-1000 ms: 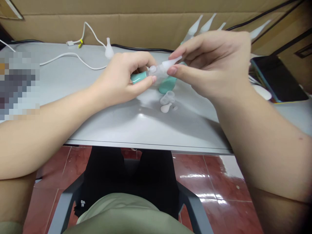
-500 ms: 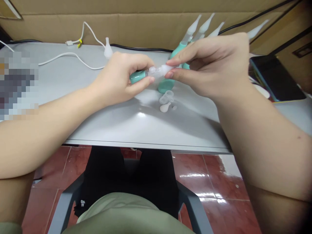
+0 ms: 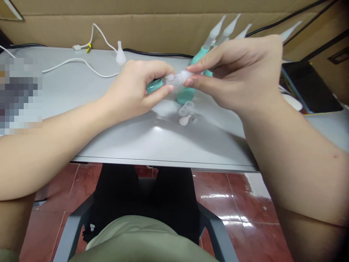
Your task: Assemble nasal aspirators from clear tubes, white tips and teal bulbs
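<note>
My left hand (image 3: pixel 141 82) is wrapped round a teal nasal aspirator (image 3: pixel 155 86) with a clear front part, its thumb and forefinger near that clear end. With thumb and forefinger, my right hand (image 3: pixel 240 72) pinches the white soft tip (image 3: pixel 185 75) at the front of the aspirator. The tip meets the clear part; how firmly it sits I cannot tell. Below the hands lie a clear plastic cup-like piece (image 3: pixel 187 108), a white teardrop-shaped tip (image 3: pixel 184 120) and a small translucent disc (image 3: pixel 195 120). Behind my right hand, more teal aspirators (image 3: pixel 200 54) stand with white tips, partly hidden.
A white bulb-shaped tip (image 3: pixel 120 54) stands at the back of the grey table (image 3: pixel 131 142), beside a white cable (image 3: pixel 81 61). At the right lies a dark phone (image 3: pixel 311 87). Cardboard (image 3: pixel 152 32) rises behind. A blurred patch covers the far left.
Almost nothing differs. My right hand has shifted very slightly, and both hands keep their hold on the aspirator and its tip.
</note>
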### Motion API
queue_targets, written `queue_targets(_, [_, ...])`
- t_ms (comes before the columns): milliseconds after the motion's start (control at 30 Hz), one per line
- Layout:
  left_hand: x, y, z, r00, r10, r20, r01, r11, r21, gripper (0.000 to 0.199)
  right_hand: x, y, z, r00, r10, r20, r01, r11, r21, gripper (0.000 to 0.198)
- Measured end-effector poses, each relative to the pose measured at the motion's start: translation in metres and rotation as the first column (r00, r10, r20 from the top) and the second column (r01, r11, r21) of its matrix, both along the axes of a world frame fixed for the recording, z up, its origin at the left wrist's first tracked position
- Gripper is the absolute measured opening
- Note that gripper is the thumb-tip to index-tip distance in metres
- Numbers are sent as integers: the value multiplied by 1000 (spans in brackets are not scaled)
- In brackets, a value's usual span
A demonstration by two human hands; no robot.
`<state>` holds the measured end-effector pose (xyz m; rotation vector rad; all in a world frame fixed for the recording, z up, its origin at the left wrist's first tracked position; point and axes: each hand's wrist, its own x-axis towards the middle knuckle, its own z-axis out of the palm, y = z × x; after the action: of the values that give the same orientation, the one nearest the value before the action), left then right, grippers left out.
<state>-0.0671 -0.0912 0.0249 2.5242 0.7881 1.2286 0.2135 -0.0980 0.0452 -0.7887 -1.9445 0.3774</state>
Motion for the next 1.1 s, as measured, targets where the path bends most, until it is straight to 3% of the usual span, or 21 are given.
queue_targets(100, [2, -2, 0, 996, 68, -61, -69, 997, -23, 21, -1, -1, 0, 1000, -16, 21, 16, 1000, -13, 64])
queue_targets(233, [3, -4, 2, 995, 64, -71, -65, 998, -13, 27, -1, -3, 4, 999, 19, 35, -17, 998, -56, 68])
queue_targets(500, [-5, 1, 2, 974, 75, -213, -61, 996, 72, 23, 5, 3, 3, 992, 102, 74, -96, 992, -75, 45])
queue_targets(633, [-5, 3, 1, 961, 96, -259, -82, 994, 66, 20, 4, 4, 3, 988, 118, 95, -107, 988, -114, 53])
queue_targets(733, [-2, 1, 2, 977, 87, -196, -82, 996, 31, 20, 1, 2, 5, 990, 79, 116, -67, 993, -101, 57])
queue_targets(900, [6, -1, 4, 996, 83, -45, -86, 995, -59, 15, -3, -1, 10, 987, -12, 158, 12, 1000, 2, 41])
queue_targets(1000, [9, 1, 3, 997, 77, 24, -74, 992, -99, 8, 2, 0, 12, 988, -10, 151, 7, 1000, 17, 61])
queue_targets(1100, [10, 2, 5, 996, 72, 59, -61, 982, -181, 27, 13, 4, 15, 983, -104, 154, 100, 994, 34, 58])
